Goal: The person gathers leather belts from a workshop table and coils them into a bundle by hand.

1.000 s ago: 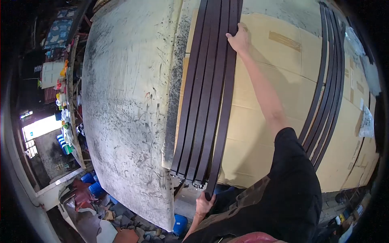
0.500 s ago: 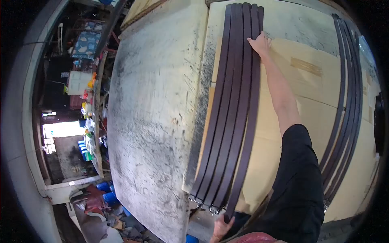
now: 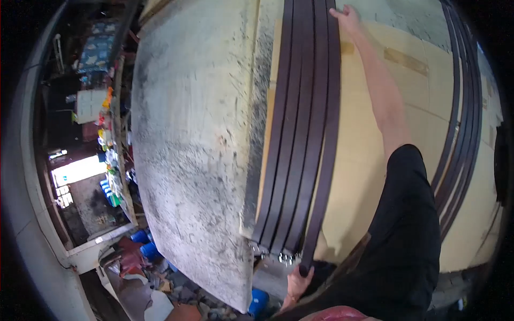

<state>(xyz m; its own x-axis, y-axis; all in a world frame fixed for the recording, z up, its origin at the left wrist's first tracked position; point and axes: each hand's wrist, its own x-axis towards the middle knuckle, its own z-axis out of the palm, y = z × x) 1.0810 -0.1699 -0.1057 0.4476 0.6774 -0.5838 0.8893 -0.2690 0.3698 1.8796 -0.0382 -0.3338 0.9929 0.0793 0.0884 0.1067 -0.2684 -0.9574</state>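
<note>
Several long dark brown leather straps (image 3: 300,128) lie side by side on cardboard (image 3: 364,160) covering a big table. My right hand (image 3: 347,16) rests far out on the outermost strap (image 3: 327,160), pressing it flat near the top of the view. My left hand (image 3: 297,281) pinches the near end of that same strap just below the table's edge. Small metal buckles (image 3: 273,255) hang from the near ends of the other straps.
A second bundle of dark straps (image 3: 461,117) lies along the right side of the cardboard. The table's bare scuffed surface (image 3: 193,134) spreads to the left. Below are blue containers (image 3: 144,247), leather scraps and a cluttered shelf (image 3: 110,144).
My right hand has slid farther out along the outermost strap. My left hand keeps its hold on the near end. The camera view has shifted slightly.
</note>
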